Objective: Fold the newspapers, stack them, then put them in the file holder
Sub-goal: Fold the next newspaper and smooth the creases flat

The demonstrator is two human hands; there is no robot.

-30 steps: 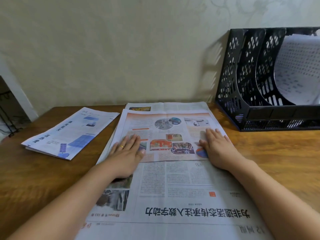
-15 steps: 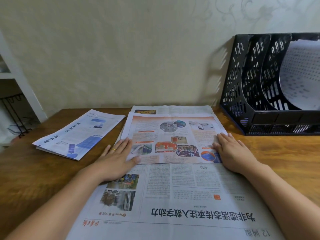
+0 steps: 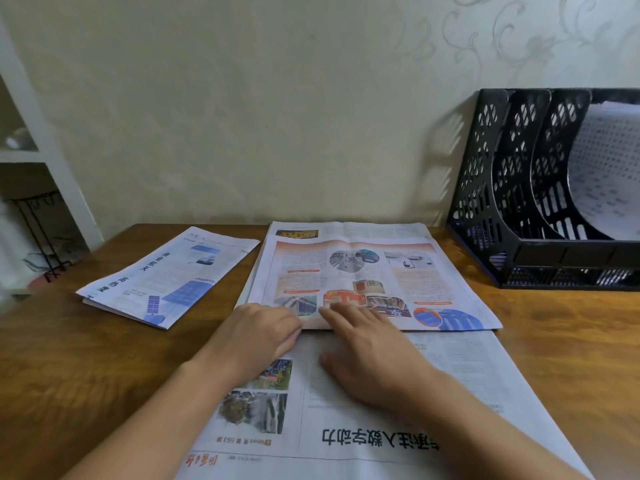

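A large newspaper lies spread on the wooden table, its far half covered by a folded-over colour page. My left hand rests at the near left corner of that colour page, fingers bent at its edge. Beside it, my right hand lies flat with straight fingers across the same edge. A folded newspaper with blue pictures lies to the left. The black file holder stands at the back right.
White printed sheets curl inside the file holder's right slot. A white shelf unit and a black wire rack stand beyond the table's left edge. The wall runs close behind the table.
My right hand slid left along the colour page's near edge, from its right corner to beside my left hand. The left hand shifted slightly and its fingers bent. The view tilted upward.
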